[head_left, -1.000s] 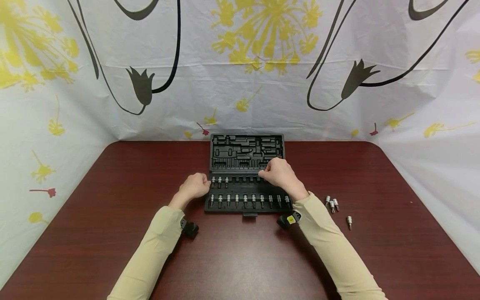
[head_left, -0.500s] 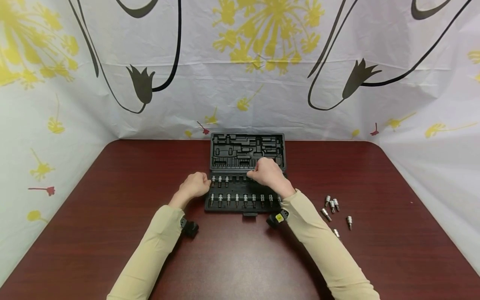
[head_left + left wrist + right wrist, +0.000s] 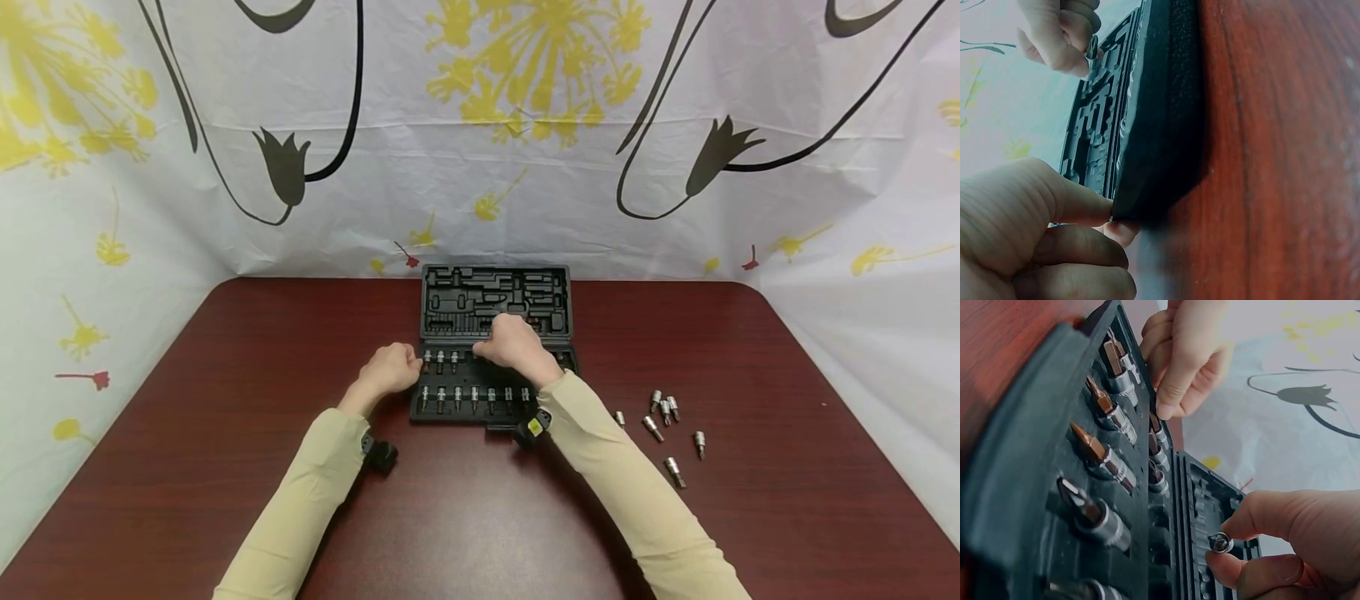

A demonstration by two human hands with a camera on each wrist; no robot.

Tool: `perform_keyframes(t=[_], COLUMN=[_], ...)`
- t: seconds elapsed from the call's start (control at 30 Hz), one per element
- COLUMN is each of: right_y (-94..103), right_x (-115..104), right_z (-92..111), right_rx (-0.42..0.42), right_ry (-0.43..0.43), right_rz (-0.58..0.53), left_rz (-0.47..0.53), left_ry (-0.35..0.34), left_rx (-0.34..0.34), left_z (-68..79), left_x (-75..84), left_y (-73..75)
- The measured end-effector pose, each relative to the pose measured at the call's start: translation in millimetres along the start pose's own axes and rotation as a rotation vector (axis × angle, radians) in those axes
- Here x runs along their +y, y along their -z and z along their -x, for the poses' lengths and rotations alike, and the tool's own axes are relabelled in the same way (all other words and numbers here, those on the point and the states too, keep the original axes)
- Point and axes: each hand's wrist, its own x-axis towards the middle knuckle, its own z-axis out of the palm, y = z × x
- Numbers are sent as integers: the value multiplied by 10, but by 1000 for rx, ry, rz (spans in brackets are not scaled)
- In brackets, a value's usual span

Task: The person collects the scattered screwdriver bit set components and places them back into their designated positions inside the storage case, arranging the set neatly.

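A black plastic case (image 3: 468, 375) lies unfolded at the back of the table, its moulded lid (image 3: 442, 292) toward the wall. My left hand (image 3: 384, 371) pinches the case's left edge between thumb and fingers; the grip shows close up in the left wrist view. Between thumb and fingertip, my right hand (image 3: 512, 343) holds a bit socket (image 3: 1221, 542) above the case's back row. That row has three bit sockets (image 3: 440, 360) at its left end. Several more fill the front row (image 3: 457, 398), whose right part is hidden by the right wrist.
Several loose bit sockets (image 3: 652, 428) lie on the dark red table (image 3: 300, 333) right of the case, one of them partly behind the right sleeve. A patterned white sheet (image 3: 480, 200) hangs along the table's back edge.
My right hand has moved left over the back row with the bit socket, uncovering more loose bit sockets by the sleeve. The left hand has stayed at the case's left edge.
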Motion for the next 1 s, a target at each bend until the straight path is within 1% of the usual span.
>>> perform_keyframes(t=[0.13, 0.27, 0.5, 0.6, 0.8, 1.0], right_y=[-31, -66, -116, -133, -158, -148], right_x=[-65, -108, -127, -129, -144, -173], right_z=[-52, -108, -193, -219, -240, -222], right_rx=[-27, -51, -109, -119, -128, -142], right_ry=[-23, -17, -44, -51, -40, -11], right_rz=[15, 29, 2, 2, 23, 40], left_rz=[-2, 2, -14, -18, -18, -19], left_ry=[1, -2, 8, 15, 18, 16], left_rx=[1, -1, 4, 2, 3, 0], left_z=[3, 5, -6, -9, -7, -3], left_x=[9, 10, 20, 21, 15, 16], left_y=[6, 6, -1, -5, -8, -3])
